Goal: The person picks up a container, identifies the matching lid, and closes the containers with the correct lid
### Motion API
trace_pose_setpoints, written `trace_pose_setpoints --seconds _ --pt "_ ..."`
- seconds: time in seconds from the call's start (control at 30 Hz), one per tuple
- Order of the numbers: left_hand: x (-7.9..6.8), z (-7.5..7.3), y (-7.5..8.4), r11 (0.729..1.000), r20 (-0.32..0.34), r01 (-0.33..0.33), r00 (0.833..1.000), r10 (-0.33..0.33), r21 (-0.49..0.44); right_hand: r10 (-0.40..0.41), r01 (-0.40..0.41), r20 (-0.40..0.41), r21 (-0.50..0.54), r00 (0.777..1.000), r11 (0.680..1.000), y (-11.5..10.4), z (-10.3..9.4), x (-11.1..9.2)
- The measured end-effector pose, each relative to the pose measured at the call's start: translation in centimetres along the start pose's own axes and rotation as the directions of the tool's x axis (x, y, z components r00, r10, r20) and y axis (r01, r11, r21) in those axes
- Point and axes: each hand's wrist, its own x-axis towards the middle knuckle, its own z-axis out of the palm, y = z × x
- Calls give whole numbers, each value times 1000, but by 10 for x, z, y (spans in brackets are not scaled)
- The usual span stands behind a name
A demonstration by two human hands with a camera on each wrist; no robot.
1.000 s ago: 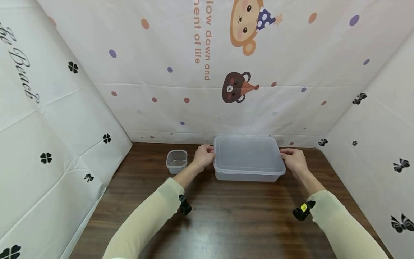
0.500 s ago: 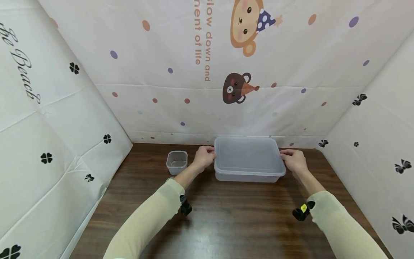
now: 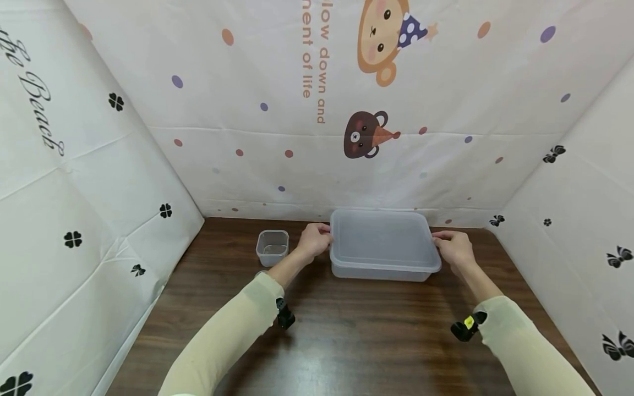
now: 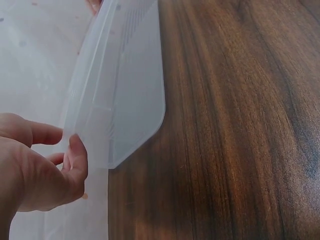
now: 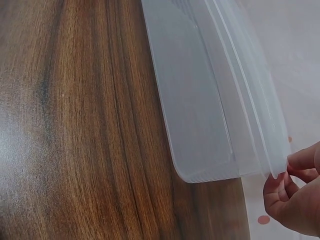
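Frosted plastic here, and we see the lidded box (image 3: 383, 273) on the brown table (image 3: 356, 341), right of the small tub (image 3: 272, 259). We watch the left hand (image 3: 315, 240), nearer the tub, pinch the lid (image 3: 383, 237) by its rim, while the right hand (image 3: 454, 247), farther from the tub, pinches the opposite end.

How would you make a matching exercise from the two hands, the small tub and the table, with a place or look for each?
1. left hand
2. right hand
3. small tub
4. table

A. dark brown, wood-grained
B. at the right end of the lidded box
C. open-topped, left of the left hand
D. at the left end of the lidded box

Pairs: 1-D, 2-B, 3-C, 4-A
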Motion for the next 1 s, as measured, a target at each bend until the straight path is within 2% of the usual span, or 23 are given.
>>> trace_pose_setpoints --seconds 0.47,1.0 --pt "-4 0 0 1000 8 3 1000 -3 14 20 -20 15 -24 1000 1000 0 -3 1" --pt "-4 1 0 1000 7 2 1000 -2 13 -9 9 10 -51 1000 999 1 -4 3"
